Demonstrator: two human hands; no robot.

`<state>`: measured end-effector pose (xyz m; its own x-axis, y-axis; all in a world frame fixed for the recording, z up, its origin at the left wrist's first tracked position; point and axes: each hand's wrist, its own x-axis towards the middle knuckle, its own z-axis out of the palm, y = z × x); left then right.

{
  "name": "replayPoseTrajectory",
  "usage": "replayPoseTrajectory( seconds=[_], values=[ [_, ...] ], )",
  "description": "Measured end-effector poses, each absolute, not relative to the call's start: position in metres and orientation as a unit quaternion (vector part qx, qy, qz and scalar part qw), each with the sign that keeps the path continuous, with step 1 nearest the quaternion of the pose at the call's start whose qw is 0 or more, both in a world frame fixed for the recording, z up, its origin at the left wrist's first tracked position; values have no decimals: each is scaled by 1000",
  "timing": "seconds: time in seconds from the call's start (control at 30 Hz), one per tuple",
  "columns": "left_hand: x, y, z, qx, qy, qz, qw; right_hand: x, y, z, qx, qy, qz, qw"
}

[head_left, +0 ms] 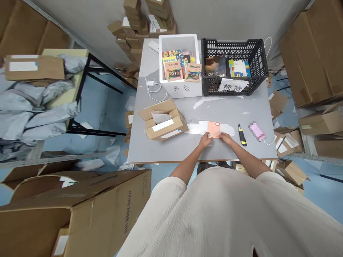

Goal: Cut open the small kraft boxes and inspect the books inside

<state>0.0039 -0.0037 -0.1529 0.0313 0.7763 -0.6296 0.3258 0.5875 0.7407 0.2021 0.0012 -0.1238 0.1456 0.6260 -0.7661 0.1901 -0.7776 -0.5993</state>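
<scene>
A small salmon-pink book (213, 129) lies at the front middle of the grey table, over a white worn patch. My left hand (205, 139) grips its lower left corner, where a small barcode label shows. At the lower right corner, the fingers of my right hand (226, 138) are closed on the same book. Right of my hands rests a black and yellow utility knife (242, 135). To the left stands an open cardboard box (167, 128) with a paper slip in its opening.
A white foam box (180, 89) and a black plastic crate (257, 76), both holding books, stand along the table's back. A blurred pink object (256, 131) with a cable lies at the right. Large cartons (112, 207) and a rack of grey parcels (24, 94) flank the table.
</scene>
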Motion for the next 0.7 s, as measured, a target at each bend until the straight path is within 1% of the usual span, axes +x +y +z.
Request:
replayPoseTrajectory(
  seconds=[0.13, 0.2, 0.27, 0.33, 0.43, 0.53, 0.6, 0.7],
  values=[
    [14, -5, -154, 389, 637, 198, 636, 198, 2, -120, -736, -263, 593, 195],
    [24, -6, -151, 389, 605, 193, 667, 198, 2, -117, -726, -275, 597, 201],
    [32, -5, -146, 398, 584, 208, 677, 199, 3, -112, -712, -296, 602, 210],
    [36, -3, -141, 407, 595, 235, 652, 202, 5, -108, -693, -316, 612, 214],
    [28, 1, -135, 407, 659, 268, 572, 207, 6, -104, -679, -317, 629, 206],
    [8, 3, -135, 389, 717, 283, 505, 210, 6, -105, -695, -314, 619, 189],
    [-6, 1, -138, 369, 741, 275, 489, 210, 5, -108, -706, -317, 608, 179],
    [-21, -4, -144, 351, 751, 244, 504, 204, 3, -114, -714, -317, 602, 167]
  ],
)
